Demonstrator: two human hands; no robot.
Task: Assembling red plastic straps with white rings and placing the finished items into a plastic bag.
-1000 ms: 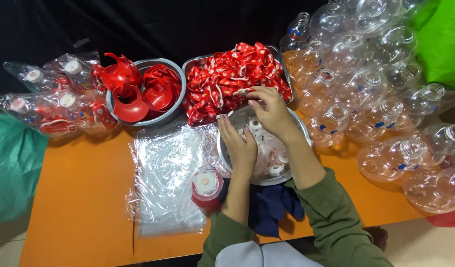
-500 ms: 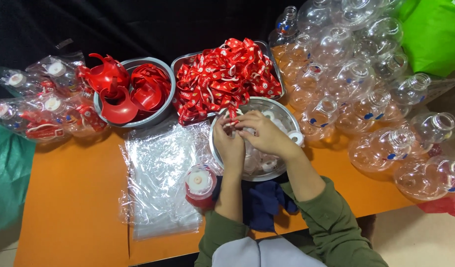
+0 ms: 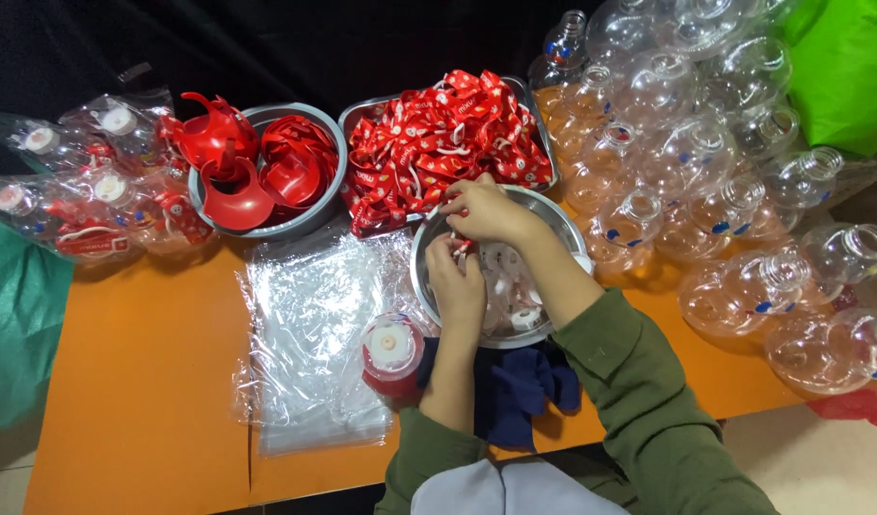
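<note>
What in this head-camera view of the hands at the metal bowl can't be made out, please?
- What the left hand and right hand pinch: small, red and white, covered by the fingers.
- Much of the metal bowl: its contents lie under both hands and forearms.
- The dark blue cloth: partly under the bowl and arms.
- The clear bottles at right: the outermost are cut off by the frame edge.

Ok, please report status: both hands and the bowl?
Left hand and right hand together over steel bowl, pinching a small red-and-white piece. White caps inside bowl. Nothing blocking.
</note>
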